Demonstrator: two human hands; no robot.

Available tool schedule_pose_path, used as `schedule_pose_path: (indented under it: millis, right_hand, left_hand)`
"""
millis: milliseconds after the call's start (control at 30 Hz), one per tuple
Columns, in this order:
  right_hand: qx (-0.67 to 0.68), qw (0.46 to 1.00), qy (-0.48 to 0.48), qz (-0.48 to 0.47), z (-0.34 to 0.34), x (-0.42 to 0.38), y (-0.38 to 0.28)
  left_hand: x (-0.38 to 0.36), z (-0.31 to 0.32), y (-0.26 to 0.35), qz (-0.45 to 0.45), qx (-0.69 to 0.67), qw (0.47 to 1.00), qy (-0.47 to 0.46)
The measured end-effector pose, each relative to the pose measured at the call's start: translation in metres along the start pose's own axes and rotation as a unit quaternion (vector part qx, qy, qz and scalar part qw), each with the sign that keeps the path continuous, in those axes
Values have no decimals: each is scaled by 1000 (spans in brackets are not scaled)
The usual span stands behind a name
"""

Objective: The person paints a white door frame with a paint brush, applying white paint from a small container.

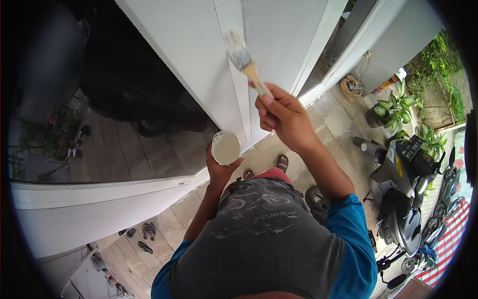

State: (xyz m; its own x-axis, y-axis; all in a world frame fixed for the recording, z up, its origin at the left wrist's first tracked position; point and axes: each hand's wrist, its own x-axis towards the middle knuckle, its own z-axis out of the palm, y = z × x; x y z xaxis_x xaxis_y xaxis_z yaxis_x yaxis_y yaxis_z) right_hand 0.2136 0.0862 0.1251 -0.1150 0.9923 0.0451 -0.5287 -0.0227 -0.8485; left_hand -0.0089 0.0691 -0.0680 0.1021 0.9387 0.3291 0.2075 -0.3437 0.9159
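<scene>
My right hand (pixel 283 113) is closed around the wooden handle of a paintbrush (pixel 253 74), raised in front of a pale panel (pixel 276 35). White paint coats the bristles, which overlap the panel near a vertical groove in this view. Lower down, my left hand (pixel 221 172) wraps round a cup of off-white paint (pixel 226 148), its open top facing up and paint smeared along its rim. The cup is close to the bottom corner of a dark glass window (pixel 144 99).
On the right a parked motorbike (pixel 398 194) stands on the tiled floor (pixel 328 114), near potted plants (pixel 393 109). A paper bag (pixel 351 88) sits by the doorway. Several sandals (pixel 148 230) lie at the lower left, below the white window ledge (pixel 99 197).
</scene>
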Motion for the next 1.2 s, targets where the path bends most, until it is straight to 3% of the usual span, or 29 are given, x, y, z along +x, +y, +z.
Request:
schedule_pose_path:
  millis: [100,200,300,367,433,700,767,867,1033,1200]
  right_hand:
    - [-42,998,31,39,-46,8,73]
    - [64,994,47,79,-73,-11,136]
    - [97,976,125,147,-92,-31,176]
    - [136,944,170,249,-103,-39,185]
    - [144,941,177,249,-87,-36,156]
    - [138,978,53,149,14,-25,-34]
    - [72,997,-7,37,29,-28,-55]
    - [42,998,-24,-29,34,-25,-63]
    - [38,999,20,27,-28,7,22]
    - [64,985,99,124,-72,-19,121]
  left_hand:
    - [-2,-1,-3,5,-1,1000,8]
    - [-5,-4,-8,2,-2,1000,15]
    - [-7,-6,-7,-5,-18,1000,21]
    - [-7,-6,-7,-8,-28,999,22]
    - [-9,-7,-10,-10,-33,999,14]
    - [-8,-3,4,-2,18,1000,15]
    - [-9,-3,2,-3,15,1000,16]
    - [-11,-3,0,4,14,1000,15]
    - [-15,-5,-1,-1,5,1000,27]
    - [-16,-6,-3,-21,-18,999,27]
